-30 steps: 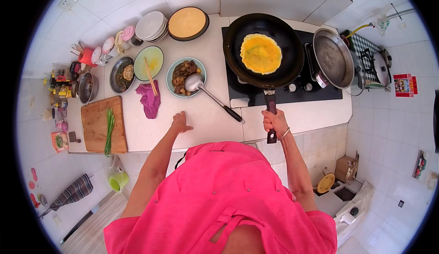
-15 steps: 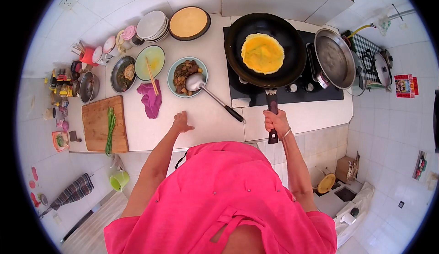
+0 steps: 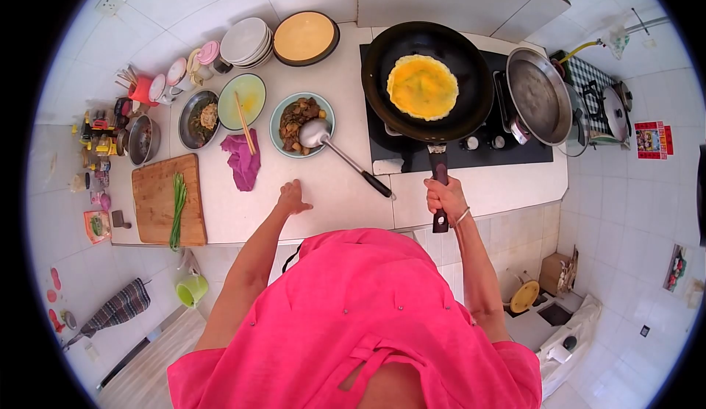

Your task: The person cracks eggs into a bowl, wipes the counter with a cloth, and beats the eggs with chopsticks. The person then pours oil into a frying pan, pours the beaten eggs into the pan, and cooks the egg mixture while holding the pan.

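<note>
My right hand [image 3: 446, 199] is wrapped round the dark handle of a black wok [image 3: 471, 107] over the left part of the black stove. A round yellow egg sheet [image 3: 422, 87] lies in the wok. My left hand [image 3: 293, 198] rests on the white counter near its front edge, fingers apart and holding nothing. Beyond it stands a pale blue bowl [image 3: 274, 126] of brown food, with a metal ladle [image 3: 346, 159] leaning in it, its black handle on the counter. Left of the bowl are a purple cloth [image 3: 241, 163] and chopsticks [image 3: 243, 121] laid across a green-rimmed plate [image 3: 251, 89].
A cutting board [image 3: 151, 203] with green stalks [image 3: 178, 207] lies at the left. Stacked white bowls [image 3: 244, 40] and a round yellowish plate [image 3: 303, 36] stand along the wall. A large metal pan [image 3: 539, 94] sits right of the wok.
The egg sheet has spread out rounder and flatter in the wok. The wok and my right hand have shifted very slightly to the right. My left hand has stayed in place.
</note>
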`<act>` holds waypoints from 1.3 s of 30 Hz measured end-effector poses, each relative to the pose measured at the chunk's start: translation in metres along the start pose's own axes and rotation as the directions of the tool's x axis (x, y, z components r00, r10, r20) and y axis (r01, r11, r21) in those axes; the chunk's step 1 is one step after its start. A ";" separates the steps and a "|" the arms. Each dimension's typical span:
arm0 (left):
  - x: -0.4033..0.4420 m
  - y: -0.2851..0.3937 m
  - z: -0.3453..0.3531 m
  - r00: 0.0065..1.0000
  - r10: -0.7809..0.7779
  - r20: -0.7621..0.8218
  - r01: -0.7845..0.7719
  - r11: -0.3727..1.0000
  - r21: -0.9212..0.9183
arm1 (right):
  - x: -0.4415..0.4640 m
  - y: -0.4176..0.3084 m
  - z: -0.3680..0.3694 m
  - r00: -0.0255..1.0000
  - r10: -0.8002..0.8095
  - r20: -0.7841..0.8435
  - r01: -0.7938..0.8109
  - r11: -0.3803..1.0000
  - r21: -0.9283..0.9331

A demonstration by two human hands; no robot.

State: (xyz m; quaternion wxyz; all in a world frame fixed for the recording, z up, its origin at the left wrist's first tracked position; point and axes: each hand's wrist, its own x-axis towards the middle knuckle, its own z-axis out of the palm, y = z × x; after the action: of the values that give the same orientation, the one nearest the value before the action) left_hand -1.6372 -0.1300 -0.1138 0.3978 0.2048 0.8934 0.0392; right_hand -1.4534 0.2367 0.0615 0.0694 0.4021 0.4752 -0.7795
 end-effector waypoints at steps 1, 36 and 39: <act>0.000 0.000 0.001 1.000 0.000 -0.001 0.000 1.000 0.005 | -0.001 -0.001 0.001 1.000 0.001 -0.004 -0.001 1.000 -0.005; -0.003 0.004 -0.004 0.999 -0.026 0.033 0.026 1.000 -0.008 | -0.010 -0.020 0.003 1.000 0.016 0.008 -0.016 1.000 -0.017; -0.002 0.003 -0.004 0.999 -0.016 0.033 0.016 1.000 -0.001 | -0.011 -0.023 0.004 1.000 0.023 0.012 -0.023 1.000 -0.009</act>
State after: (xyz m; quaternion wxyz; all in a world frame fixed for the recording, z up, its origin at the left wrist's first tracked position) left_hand -1.6381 -0.1277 -0.1090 0.4129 0.1982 0.8884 0.0332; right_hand -1.4593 0.2432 0.0856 0.0831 0.4023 0.4735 -0.7791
